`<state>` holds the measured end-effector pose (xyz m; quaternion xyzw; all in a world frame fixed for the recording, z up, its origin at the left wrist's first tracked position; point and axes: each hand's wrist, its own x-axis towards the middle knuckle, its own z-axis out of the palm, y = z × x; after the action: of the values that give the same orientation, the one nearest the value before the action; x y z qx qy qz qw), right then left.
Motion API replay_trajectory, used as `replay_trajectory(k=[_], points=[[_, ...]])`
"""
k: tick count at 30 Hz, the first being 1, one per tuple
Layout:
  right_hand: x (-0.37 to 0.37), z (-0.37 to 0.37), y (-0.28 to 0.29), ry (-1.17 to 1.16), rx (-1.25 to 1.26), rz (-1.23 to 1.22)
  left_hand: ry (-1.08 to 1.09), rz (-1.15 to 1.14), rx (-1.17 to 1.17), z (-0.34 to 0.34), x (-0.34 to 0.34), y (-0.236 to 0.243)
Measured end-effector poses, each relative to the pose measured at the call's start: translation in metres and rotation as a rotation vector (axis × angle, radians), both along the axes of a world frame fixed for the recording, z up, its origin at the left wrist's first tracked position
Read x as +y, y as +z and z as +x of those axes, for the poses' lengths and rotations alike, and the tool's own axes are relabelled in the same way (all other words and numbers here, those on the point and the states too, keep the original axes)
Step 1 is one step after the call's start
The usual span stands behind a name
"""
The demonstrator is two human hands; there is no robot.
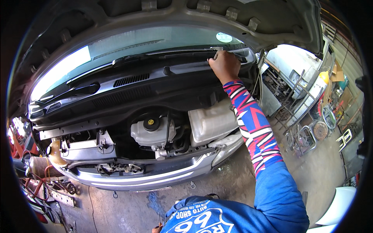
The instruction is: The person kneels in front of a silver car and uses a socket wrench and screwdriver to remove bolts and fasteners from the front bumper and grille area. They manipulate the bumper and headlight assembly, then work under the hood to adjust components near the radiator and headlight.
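My right hand [226, 66] reaches over the engine bay to the right end of the black cowl panel [167, 72], just below the windshield [155, 40]. Its fingers are curled closed, and a small pale piece [217, 49] shows just past the knuckles; its kind is unclear. At the bottom edge only a sliver of my left hand [156, 230] shows, beside my blue shirt. A thin tool [160, 224] with an orange part sticks up from it, its lower end hidden. Wiper arms [79, 90] lie along the cowl.
The raised hood [186, 11] arches overhead. In the bay are a white reservoir [151, 132] with a black cap and a larger pale tank [211, 122]. The silver front bumper [155, 178] is nearest me. Metal frames and car parts [307, 139] crowd the right; a jumble of parts stands left.
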<state>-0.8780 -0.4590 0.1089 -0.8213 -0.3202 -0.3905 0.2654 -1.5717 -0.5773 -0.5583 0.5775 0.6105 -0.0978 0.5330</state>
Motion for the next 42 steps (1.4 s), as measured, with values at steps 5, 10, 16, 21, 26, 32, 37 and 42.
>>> replay_trajectory(k=[5,10,16,21,26,32,37,42], points=[[-0.012,0.000,-0.006,0.154,0.052,0.052,0.015,0.001,-0.026,-0.010,-0.004,-0.003],[-0.032,0.006,-0.010,0.429,0.029,0.159,0.025,0.003,-0.043,-0.024,-0.008,-0.003],[-0.039,0.008,-0.015,0.460,0.052,0.157,0.077,-0.038,-0.068,-0.043,-0.008,-0.007],[-0.031,0.005,-0.008,0.404,0.027,0.102,-0.085,0.109,-0.016,-0.037,-0.001,0.023],[-0.038,-0.010,-0.012,0.484,0.033,0.250,0.122,0.085,-0.102,0.004,0.018,0.133],[-0.101,-0.047,-0.106,0.553,0.170,0.578,-0.016,-0.039,-0.323,0.085,0.053,0.256],[-0.164,-0.099,-0.238,0.268,0.716,0.605,-0.255,-0.052,-0.473,0.159,0.083,0.335],[-0.204,-0.121,-0.301,0.358,0.749,0.329,-0.383,-0.024,-0.695,0.246,0.079,0.402]])
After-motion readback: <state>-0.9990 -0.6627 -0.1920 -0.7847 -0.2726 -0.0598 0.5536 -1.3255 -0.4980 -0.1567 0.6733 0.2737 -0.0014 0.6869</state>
